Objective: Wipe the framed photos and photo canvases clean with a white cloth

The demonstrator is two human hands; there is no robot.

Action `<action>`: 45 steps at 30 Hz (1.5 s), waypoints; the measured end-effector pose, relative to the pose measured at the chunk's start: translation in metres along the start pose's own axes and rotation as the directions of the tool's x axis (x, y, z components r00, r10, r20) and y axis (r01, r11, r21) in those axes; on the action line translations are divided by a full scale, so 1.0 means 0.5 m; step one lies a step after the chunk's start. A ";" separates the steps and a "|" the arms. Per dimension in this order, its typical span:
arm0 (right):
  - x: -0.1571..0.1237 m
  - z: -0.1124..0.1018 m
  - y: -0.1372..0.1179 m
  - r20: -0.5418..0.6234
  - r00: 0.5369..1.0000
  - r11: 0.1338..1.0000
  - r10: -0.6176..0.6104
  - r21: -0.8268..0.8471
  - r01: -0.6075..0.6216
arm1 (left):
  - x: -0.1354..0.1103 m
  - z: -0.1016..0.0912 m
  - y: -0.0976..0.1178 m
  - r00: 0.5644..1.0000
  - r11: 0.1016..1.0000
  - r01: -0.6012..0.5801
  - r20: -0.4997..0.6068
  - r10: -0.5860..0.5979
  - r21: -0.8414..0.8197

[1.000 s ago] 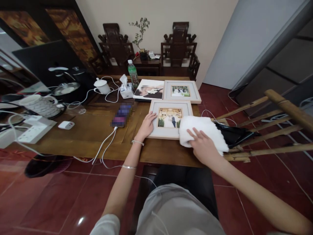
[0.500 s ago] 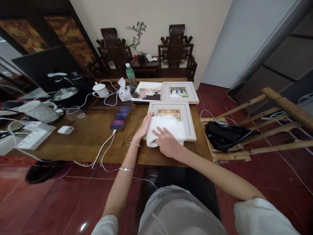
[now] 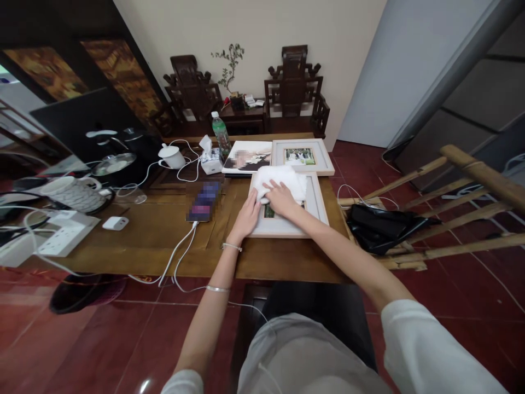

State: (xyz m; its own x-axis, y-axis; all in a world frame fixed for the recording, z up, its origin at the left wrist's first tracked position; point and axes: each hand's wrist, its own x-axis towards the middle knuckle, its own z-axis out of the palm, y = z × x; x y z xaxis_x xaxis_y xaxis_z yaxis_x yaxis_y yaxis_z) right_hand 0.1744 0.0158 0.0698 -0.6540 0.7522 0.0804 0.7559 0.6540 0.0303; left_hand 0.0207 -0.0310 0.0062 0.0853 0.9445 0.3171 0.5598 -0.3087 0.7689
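Note:
Near the front edge of the table lies a light wooden picture frame [image 3: 322,210] with a pale mat and a picture mostly covered by a folded white towel [image 3: 283,178]. The towel rests on the frame's upper half. My right hand [image 3: 280,198] presses on the towel and grips it from above, fingers bent a little apart. At the frame's left edge is my left hand [image 3: 247,215], fingers stretched out along the border, fingertips at the towel's corner. Behind stand a second light frame [image 3: 324,156] with a photo and a flat white-edged print [image 3: 241,146].
To the left are a phone [image 3: 203,202] on a cable, a tissue box [image 3: 212,162], a green bottle [image 3: 220,134], a lidded white cup [image 3: 172,157], a charger [image 3: 115,223] and a power strip [image 3: 65,235]. A bamboo chair [image 3: 410,254] holding a black bag [image 3: 377,227] stands right.
My right hand has slid the towel away from me, from the lower half of the frame to its upper half. The lower part of the frame now shows. My left hand stays at the left edge.

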 end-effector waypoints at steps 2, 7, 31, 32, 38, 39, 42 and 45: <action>0.026 -0.008 0.023 -0.064 0.996 0.998 0.058 0.002 -0.058 | -0.001 -0.002 -0.001 0.999 0.997 -0.050 0.016 0.049 0.063; 0.065 -0.010 0.003 -0.105 0.993 0.999 -0.054 0.002 0.054 | 0.000 -0.011 0.001 0.987 0.979 -0.160 0.043 0.156 0.125; -0.154 -0.067 0.190 0.144 0.984 0.960 0.102 -0.273 -0.060 | 0.002 -0.002 -0.020 0.981 0.978 -0.193 -0.010 0.195 0.073; -0.176 -0.071 0.176 0.166 0.984 0.966 0.069 -0.259 -0.024 | 0.003 -0.001 -0.021 0.981 0.978 -0.194 -0.013 0.196 0.075; -0.292 -0.138 0.151 0.283 0.959 0.997 -0.030 0.074 0.009 | 0.007 -0.006 -0.023 0.986 0.984 -0.164 0.008 0.164 0.061; -0.298 -0.152 0.163 0.267 0.963 0.993 -0.040 0.121 0.008 | 0.008 -0.009 -0.022 0.988 0.986 -0.154 0.018 0.153 0.060; -0.290 -0.177 0.209 0.132 0.989 0.992 0.073 0.097 -0.086 | 0.008 -0.017 -0.020 0.991 0.990 -0.125 0.046 0.123 0.059; -0.244 -0.158 0.241 -0.093 0.976 0.978 0.198 -0.049 -0.204 | 0.006 -0.022 -0.017 0.990 0.988 -0.132 0.055 0.128 0.075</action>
State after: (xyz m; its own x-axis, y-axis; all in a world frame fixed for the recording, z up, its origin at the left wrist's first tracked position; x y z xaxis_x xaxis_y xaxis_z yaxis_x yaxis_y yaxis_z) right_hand 0.3478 -0.0035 0.1422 -0.4853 0.8562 0.1772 0.8738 0.4823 0.0624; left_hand 0.0073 -0.0266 0.0067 0.2013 0.9019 0.3821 0.6036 -0.4215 0.6767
